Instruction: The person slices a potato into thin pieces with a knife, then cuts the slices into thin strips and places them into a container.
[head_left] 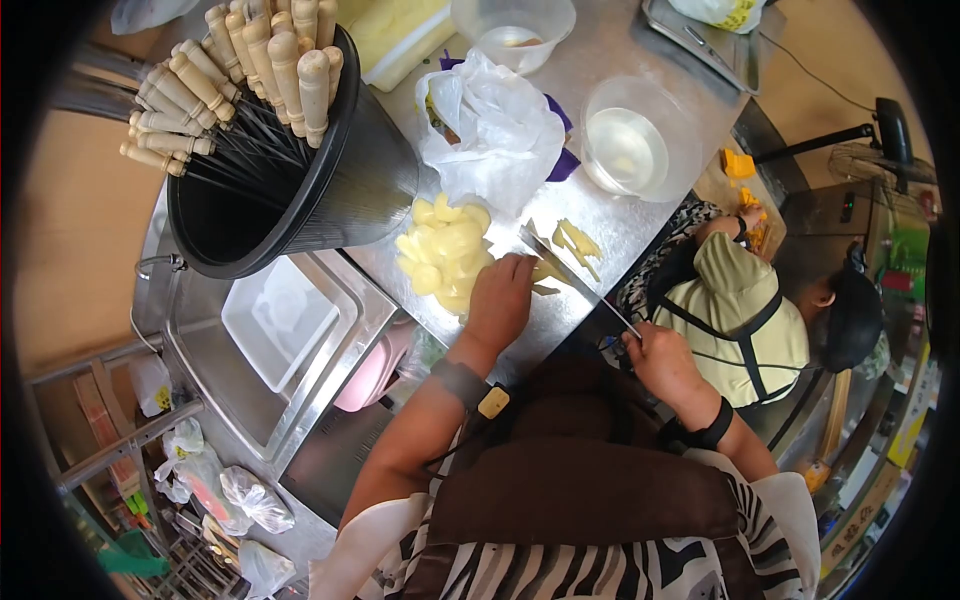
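A person in a zebra-stripe top and brown apron

The left hand (500, 300) has a grey wristband with a small yellow tag. The right hand (662, 362) has a black wristband. White sleeves show at 6 o'clock.

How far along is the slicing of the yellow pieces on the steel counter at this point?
Done: several thin strips lie cut beside the blade. In hand: the right hand holds the knife, the left hand steadies a piece under it. Left: a heap of uncut yellow pieces beside the left hand, so most remains.
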